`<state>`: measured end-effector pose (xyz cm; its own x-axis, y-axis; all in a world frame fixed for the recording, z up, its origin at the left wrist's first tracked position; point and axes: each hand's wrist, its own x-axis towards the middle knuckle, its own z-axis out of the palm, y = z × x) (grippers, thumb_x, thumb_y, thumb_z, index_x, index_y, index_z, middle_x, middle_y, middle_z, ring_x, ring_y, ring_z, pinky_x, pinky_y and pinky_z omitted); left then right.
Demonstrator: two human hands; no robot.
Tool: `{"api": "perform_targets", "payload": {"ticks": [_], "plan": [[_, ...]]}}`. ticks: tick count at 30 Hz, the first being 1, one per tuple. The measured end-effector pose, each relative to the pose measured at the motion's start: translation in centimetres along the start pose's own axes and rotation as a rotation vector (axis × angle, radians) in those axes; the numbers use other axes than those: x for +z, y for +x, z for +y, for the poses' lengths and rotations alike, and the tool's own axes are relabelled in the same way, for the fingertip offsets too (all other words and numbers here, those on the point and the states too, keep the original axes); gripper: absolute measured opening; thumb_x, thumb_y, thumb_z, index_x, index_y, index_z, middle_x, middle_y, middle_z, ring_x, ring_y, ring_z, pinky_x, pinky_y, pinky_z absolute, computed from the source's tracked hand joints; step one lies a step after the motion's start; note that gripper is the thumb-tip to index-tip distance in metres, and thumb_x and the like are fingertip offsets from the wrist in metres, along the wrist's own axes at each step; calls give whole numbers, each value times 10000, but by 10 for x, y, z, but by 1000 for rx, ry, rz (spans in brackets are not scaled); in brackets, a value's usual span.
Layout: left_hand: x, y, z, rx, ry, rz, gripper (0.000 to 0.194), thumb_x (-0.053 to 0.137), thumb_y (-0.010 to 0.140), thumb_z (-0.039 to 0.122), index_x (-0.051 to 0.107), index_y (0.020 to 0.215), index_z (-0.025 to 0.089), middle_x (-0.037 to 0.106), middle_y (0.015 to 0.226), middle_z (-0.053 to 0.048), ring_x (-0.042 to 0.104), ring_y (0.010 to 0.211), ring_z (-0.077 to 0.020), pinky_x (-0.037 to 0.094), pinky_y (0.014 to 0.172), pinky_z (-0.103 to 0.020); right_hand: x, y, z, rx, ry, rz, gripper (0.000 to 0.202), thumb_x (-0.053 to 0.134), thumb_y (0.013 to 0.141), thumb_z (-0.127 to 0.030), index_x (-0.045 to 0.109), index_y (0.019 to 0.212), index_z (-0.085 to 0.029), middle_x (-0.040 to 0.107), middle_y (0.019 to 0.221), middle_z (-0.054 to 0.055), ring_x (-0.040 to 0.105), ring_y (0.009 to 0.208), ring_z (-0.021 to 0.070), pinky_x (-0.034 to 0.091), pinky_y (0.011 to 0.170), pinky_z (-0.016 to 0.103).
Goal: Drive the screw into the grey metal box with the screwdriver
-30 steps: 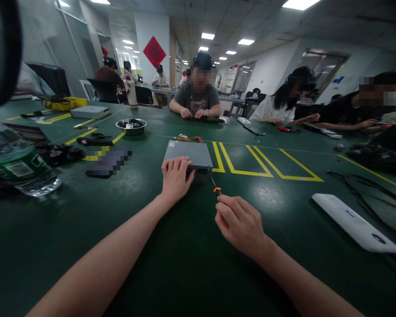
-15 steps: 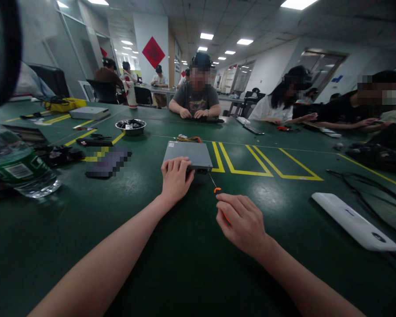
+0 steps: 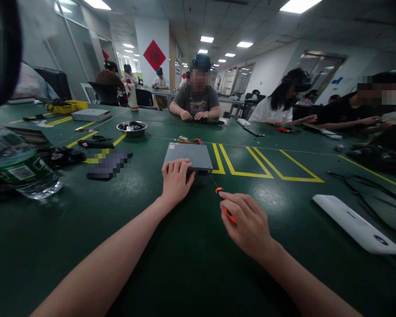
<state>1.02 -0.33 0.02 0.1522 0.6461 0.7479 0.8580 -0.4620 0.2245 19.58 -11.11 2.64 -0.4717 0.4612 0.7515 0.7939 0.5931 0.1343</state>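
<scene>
A flat grey metal box (image 3: 192, 155) lies on the green table (image 3: 171, 273), with a bundle of coloured wires (image 3: 189, 141) at its far edge. My left hand (image 3: 176, 180) is closed over the box's near left edge, fingers on top and thumb at the front side. In my right hand (image 3: 247, 220) is an orange and black screwdriver (image 3: 219, 190), gripped by the handle. Its thin shaft points up and left, and the tip is at the box's near right corner; whether it touches is too small to tell.
Left stand a water bottle (image 3: 23, 165), a dark pixelated object (image 3: 108, 165) and a metal bowl (image 3: 132, 128). On the right lie a white device (image 3: 353, 222) and black cables (image 3: 366, 189). A person (image 3: 198, 99) sits across the table; others sit further right.
My right hand has shifted slightly right, and more of the screwdriver's orange handle shows. My left hand stays on the box. The whole view has moved a little.
</scene>
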Motion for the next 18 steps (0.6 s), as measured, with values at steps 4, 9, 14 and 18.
{"api": "perform_targets", "payload": {"ticks": [4,9,14,18], "plan": [[0,0,0,-1,5,-6,190,508,826,282,505,1011,239,561,1155,-49,461,1075,-239,275,941,-425,-1,1,3,88,-49,40,213,564,797,-195,505,1000,-168,589,945,96,573,809,183,494,670,304],[0,0,0,-6,-2,-10,190,511,823,274,504,1009,237,558,1153,-51,459,1079,-237,277,942,-418,1,-1,4,27,-10,62,269,527,804,-106,478,1056,-185,585,953,76,576,876,169,507,722,287],[-1,0,0,-6,-3,-10,186,508,825,279,508,1007,238,557,1150,-53,460,1077,-238,280,938,-416,4,-1,1,-17,74,33,276,496,786,-43,474,1029,-172,571,1062,108,550,1022,192,495,833,325],[-1,0,1,-4,-2,-9,193,514,823,277,507,1011,232,558,1150,-54,461,1073,-237,278,937,-415,4,-1,1,47,-32,56,197,541,807,-154,492,998,-173,566,1044,119,592,891,186,524,695,297]]}}
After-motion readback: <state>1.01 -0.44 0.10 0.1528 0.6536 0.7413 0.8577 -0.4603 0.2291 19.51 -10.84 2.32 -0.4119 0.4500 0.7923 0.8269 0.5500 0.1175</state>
